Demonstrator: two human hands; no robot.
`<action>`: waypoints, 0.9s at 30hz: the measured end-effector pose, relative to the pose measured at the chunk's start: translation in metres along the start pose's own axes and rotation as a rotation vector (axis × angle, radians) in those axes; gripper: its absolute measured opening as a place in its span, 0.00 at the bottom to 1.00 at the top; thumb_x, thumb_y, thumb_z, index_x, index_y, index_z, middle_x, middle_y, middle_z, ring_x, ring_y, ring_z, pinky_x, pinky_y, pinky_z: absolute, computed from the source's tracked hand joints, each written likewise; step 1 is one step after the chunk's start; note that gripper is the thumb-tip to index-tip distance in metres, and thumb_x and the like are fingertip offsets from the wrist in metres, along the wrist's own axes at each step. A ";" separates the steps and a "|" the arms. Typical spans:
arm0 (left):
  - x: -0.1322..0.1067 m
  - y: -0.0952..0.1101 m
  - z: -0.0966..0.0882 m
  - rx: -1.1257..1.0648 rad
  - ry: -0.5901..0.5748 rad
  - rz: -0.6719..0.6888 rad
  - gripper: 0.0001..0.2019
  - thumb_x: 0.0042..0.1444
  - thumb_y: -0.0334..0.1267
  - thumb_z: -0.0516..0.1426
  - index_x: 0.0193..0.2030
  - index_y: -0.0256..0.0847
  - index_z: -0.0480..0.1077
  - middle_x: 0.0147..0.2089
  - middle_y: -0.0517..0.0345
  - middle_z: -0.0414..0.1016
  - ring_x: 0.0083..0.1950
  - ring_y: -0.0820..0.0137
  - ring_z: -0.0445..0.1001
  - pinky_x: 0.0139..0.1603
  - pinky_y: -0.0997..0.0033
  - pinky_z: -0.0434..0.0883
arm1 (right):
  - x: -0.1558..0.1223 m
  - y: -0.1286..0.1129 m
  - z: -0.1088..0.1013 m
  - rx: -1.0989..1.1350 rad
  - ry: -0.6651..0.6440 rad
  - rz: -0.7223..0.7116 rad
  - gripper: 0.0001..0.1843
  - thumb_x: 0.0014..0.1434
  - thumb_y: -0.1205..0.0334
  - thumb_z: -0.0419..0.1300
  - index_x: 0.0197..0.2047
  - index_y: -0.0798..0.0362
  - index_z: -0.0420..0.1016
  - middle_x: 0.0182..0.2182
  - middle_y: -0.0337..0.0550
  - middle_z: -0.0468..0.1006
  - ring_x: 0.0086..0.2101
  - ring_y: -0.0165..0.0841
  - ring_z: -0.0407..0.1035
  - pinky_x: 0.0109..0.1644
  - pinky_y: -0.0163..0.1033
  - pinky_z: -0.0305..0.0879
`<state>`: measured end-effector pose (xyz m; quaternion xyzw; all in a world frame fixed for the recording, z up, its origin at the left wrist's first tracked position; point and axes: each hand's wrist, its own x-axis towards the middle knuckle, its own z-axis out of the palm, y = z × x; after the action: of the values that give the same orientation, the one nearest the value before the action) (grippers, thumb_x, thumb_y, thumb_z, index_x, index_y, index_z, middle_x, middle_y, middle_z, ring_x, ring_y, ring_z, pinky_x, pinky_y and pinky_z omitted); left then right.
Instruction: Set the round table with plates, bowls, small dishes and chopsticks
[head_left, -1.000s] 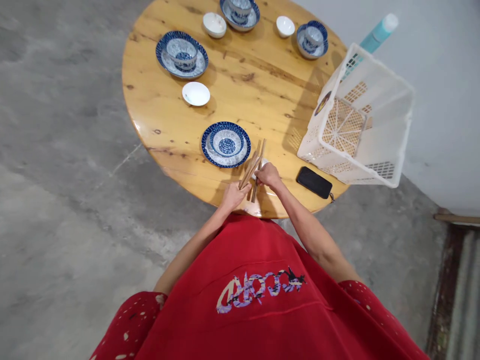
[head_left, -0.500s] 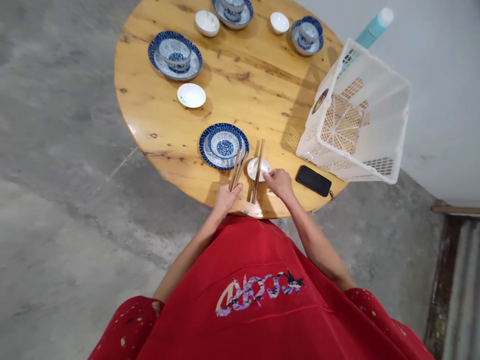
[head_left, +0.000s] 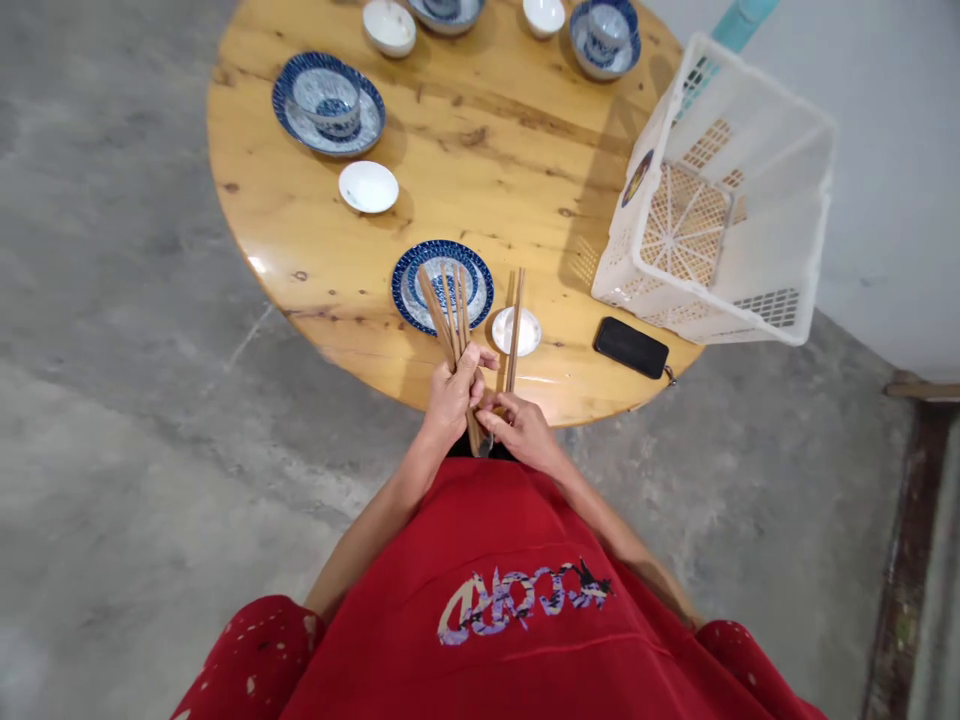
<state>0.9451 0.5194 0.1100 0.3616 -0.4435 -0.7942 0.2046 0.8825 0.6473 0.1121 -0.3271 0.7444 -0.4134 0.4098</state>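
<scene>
My left hand [head_left: 452,396] is closed around a bundle of wooden chopsticks [head_left: 448,312] that fan upward over the near blue-and-white plate with a bowl [head_left: 409,285]. My right hand [head_left: 522,430] sits just beside it at the table's near edge, fingers pinched at the lower ends of the bundle. A pair of chopsticks [head_left: 514,325] lies on the round wooden table [head_left: 480,160], resting beside a small white dish [head_left: 525,333].
A black phone [head_left: 631,347] lies near the table's right edge. A white plastic basket [head_left: 720,200] stands at the right. More blue-and-white plate and bowl sets [head_left: 328,97] and small white dishes [head_left: 367,186] sit farther back. Concrete floor surrounds the table.
My right hand left the laid pair by the white dish and came back to the bundle. My left hand lifted the bundle upright toward my body.
</scene>
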 end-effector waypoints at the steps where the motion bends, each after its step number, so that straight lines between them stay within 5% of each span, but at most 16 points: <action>1: -0.003 0.000 0.002 -0.028 0.000 -0.006 0.23 0.57 0.62 0.60 0.36 0.41 0.75 0.35 0.57 0.76 0.18 0.82 0.54 0.16 0.75 0.50 | -0.002 0.000 0.001 -0.001 -0.023 -0.024 0.16 0.63 0.47 0.57 0.39 0.51 0.75 0.32 0.40 0.76 0.28 0.31 0.68 0.33 0.35 0.65; 9: -0.045 -0.018 0.019 -0.182 0.066 -0.017 0.23 0.55 0.60 0.63 0.35 0.38 0.74 0.33 0.57 0.75 0.20 0.83 0.58 0.17 0.79 0.55 | -0.032 0.015 -0.009 0.163 -0.151 -0.049 0.17 0.60 0.44 0.60 0.32 0.49 0.76 0.22 0.36 0.67 0.23 0.32 0.60 0.28 0.37 0.58; 18: -0.093 -0.052 0.047 -0.156 0.166 0.012 0.22 0.54 0.58 0.64 0.37 0.39 0.74 0.32 0.61 0.73 0.20 0.82 0.60 0.17 0.78 0.60 | -0.085 0.036 -0.017 0.039 0.035 -0.129 0.16 0.52 0.47 0.68 0.35 0.50 0.74 0.31 0.38 0.76 0.29 0.32 0.67 0.34 0.36 0.62; 27: -0.133 -0.064 0.036 -0.294 0.307 0.082 0.25 0.49 0.59 0.68 0.36 0.35 0.77 0.30 0.62 0.70 0.22 0.83 0.58 0.18 0.81 0.58 | -0.103 0.050 0.003 0.124 -0.055 -0.196 0.12 0.55 0.50 0.63 0.32 0.51 0.72 0.29 0.38 0.75 0.26 0.30 0.64 0.32 0.35 0.60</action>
<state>1.0041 0.6591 0.1198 0.4265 -0.3009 -0.7768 0.3523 0.9241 0.7536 0.1018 -0.3835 0.6702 -0.4876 0.4074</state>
